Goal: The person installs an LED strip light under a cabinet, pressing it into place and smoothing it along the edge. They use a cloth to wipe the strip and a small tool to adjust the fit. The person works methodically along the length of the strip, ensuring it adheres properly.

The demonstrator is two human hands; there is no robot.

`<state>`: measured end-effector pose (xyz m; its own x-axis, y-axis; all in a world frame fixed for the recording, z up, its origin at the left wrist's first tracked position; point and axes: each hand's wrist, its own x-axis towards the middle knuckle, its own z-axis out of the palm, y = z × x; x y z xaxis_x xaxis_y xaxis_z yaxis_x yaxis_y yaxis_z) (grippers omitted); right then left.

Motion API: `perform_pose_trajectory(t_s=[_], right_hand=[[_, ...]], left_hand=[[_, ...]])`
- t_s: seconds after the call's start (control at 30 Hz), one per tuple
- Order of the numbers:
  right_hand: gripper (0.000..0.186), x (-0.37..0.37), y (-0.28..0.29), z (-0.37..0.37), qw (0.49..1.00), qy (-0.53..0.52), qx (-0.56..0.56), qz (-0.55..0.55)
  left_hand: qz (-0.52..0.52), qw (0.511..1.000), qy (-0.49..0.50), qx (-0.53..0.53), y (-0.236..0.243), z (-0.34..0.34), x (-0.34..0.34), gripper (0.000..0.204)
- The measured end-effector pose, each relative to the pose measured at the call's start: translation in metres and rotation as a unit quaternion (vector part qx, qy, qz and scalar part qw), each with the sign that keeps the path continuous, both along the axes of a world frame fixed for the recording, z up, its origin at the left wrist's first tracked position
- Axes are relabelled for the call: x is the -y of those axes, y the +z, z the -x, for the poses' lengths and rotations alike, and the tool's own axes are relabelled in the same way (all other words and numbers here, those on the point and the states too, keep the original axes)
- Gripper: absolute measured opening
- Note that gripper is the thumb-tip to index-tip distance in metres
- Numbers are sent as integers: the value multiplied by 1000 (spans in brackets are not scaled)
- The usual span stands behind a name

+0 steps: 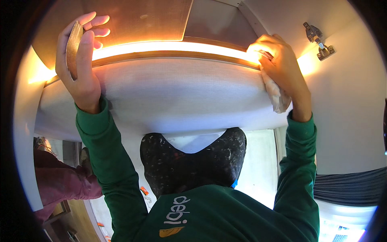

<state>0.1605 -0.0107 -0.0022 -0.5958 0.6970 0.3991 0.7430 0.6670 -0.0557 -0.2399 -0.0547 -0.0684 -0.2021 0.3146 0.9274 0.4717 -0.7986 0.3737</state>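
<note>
Left hand (82, 60): fingers loosely curled, thumb raised; grasps a thin brown flat piece (73, 50) between thumb and palm, near the left end of a lit LED strip (157, 46).
Right hand (278, 60): fingers clenched on a crumpled white wipe (276, 94), at the strip's right end; the wipe hangs below the palm over a pale panel (173, 94).
Metal cabinet hinge (318, 42): on the white side panel (346, 101), right of the right hand.

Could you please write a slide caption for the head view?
Right hand holding a white cloth by a glowing light strip, left hand near its other end with a brown piece.
</note>
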Motion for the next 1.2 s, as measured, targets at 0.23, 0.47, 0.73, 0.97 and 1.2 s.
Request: perform_pose_trajectory(t_s=[0.23, 0.47, 0.73, 0.97, 1.2], right_hand=[[20, -2, 6, -9, 999, -25, -10, 38], [20, -23, -12, 14, 984, 82, -134, 83], [30, -40, -10, 95, 949, 212, -168, 162], [23, -34, -10, 87, 960, 151, -156, 177], [26, -46, -45, 60, 980, 77, -184, 6]], left_hand=[[34, 998, -42, 24, 7, -7, 5, 32], [46, 997, -47, 25, 4, -17, 10, 27], [70, 995, -55, 47, 9, -15, 12, 26], [83, 996, -27, 20, 6, -18, 10, 26], [79, 996, -17, 34, 12, -17, 10, 32]])
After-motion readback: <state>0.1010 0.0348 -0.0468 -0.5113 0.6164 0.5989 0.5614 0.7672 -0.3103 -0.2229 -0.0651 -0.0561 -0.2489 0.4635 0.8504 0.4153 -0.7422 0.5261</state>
